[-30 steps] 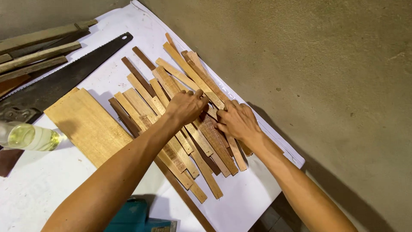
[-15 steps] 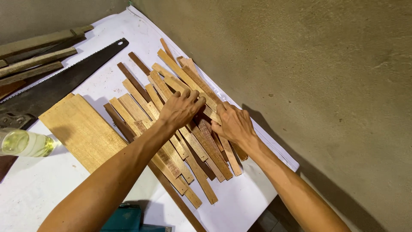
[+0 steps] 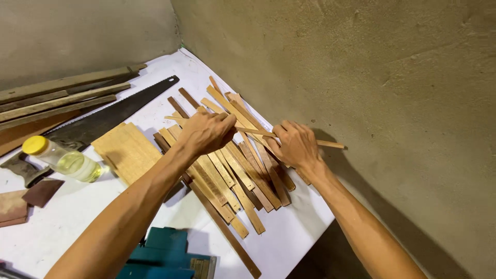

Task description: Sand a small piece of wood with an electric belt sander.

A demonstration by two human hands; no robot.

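A pile of thin wooden strips (image 3: 235,178) lies side by side on a white sheet (image 3: 67,212). One long, thin strip (image 3: 256,133) is raised crosswise over the pile. My left hand (image 3: 205,132) grips it near its left end. My right hand (image 3: 294,145) grips it further right, and its right tip sticks out past the sheet's edge. Both hands are above the far half of the pile.
A flat wooden board (image 3: 126,150) lies left of the pile, with a hand saw (image 3: 111,114) beyond it. A yellow-capped bottle of clear liquid (image 3: 64,159), long wooden battens (image 3: 57,95) and a teal tool (image 3: 160,250) are around. Rough concrete (image 3: 387,77) borders the sheet on the right.
Both hands have taken hold of one thin strip and lifted it crosswise off the pile. The camera view has shifted, showing more of the left side.
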